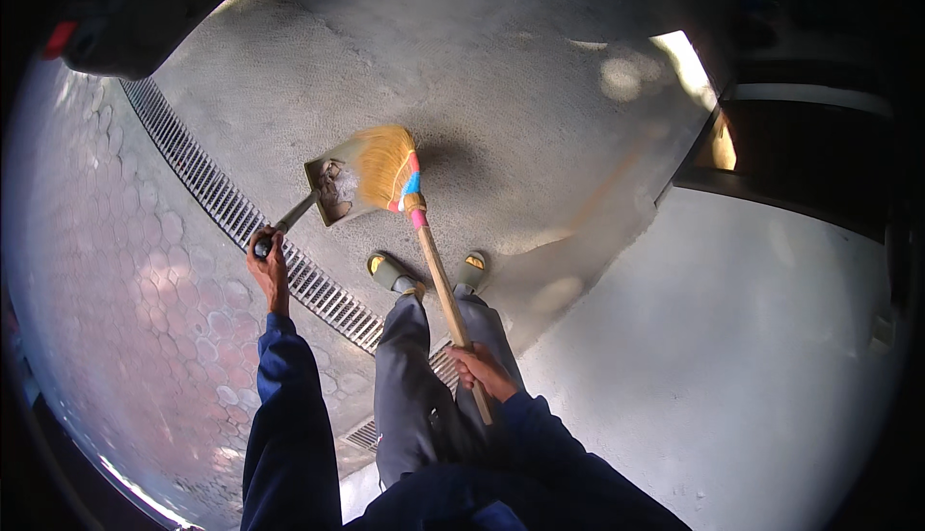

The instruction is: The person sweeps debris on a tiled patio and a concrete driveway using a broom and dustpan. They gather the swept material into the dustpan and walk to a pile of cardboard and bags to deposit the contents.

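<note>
My left hand (270,266) is closed around the dark end of a long-handled dustpan (316,172). The pan lies left of centre, above my feet, and holds pale and brownish debris (335,190). In my right hand (482,373) is the wooden handle of a straw broom (385,160), gripped low near my right leg. The broom's yellow bristles fan out over the pan's right side and hide part of it. Pink, red and blue bands wrap the broom's neck.
A metal drain grate (207,179) curves across the ground on the left, beside hexagonal paving (145,290). A dark vehicle (145,11) stands at the upper left. To the right, a pale smooth slab (694,338) meets the rough grey floor. My sandalled feet (385,271) stand just below the broom head.
</note>
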Demonstrator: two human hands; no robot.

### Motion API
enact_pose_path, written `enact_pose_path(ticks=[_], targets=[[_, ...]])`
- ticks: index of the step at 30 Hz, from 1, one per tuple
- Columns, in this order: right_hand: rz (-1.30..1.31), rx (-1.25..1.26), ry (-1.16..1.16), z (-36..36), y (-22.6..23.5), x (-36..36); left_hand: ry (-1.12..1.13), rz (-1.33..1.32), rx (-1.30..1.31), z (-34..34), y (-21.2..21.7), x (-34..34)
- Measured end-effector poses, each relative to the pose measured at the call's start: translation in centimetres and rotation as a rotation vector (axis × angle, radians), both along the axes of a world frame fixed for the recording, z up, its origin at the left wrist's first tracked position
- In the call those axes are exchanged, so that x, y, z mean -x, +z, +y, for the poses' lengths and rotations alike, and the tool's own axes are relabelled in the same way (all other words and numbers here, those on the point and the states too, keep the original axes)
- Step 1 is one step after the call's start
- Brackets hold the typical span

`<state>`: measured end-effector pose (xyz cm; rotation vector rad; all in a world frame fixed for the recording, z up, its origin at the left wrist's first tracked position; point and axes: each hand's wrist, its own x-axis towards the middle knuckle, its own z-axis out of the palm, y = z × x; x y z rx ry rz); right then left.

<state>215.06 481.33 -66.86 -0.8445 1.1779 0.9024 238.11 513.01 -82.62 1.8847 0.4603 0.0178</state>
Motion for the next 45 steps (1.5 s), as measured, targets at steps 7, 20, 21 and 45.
enact_pose_path(ticks=[7,20,21,45], targets=[[-0.013,0.202,-0.011,-8.1,7.1,5.8,0.119,0.042,0.193,3.6,3.7,2.3],[0.076,0.575,-0.246,-11.5,-1.6,12.0,-0.018,0.034,0.148,6.9,5.3,-1.2],[0.077,0.625,-0.289,-9.9,-2.7,11.3,-0.037,0.067,0.145,7.0,4.7,-2.0],[0.21,0.201,-0.369,12.0,9.9,8.5,-0.324,0.081,0.126,13.9,1.3,-11.1]])
